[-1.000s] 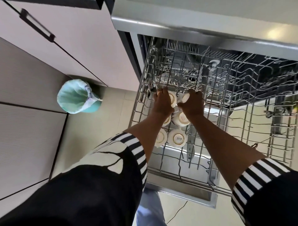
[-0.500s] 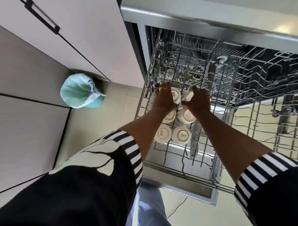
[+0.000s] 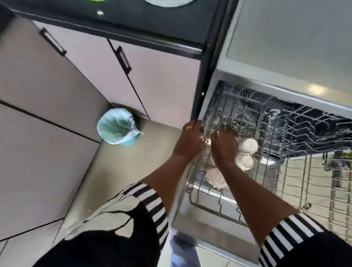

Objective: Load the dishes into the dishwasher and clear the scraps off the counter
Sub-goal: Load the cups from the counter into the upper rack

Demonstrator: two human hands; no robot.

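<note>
Three white cups [image 3: 249, 145] show, upside down at the left end of the pulled-out rack [image 3: 266, 183]; more may sit under the arms. Right hand [image 3: 224, 147] is palm-down over them, fingers loosely spread, nothing visibly held. Left hand [image 3: 190, 142] is at the rack's left rim with fingers bent toward the wire. Motion blur, so can't tell if it grips. My read: cups are nearly settled. To do it well, seat each one between the tines, clear of its neighbours and slightly tilted to drain. What looks like a plate [image 3: 169, 2] is on the counter [image 3: 133, 21], not yet loaded. Bin [image 3: 116, 126] on the floor suits the scraps.
</note>
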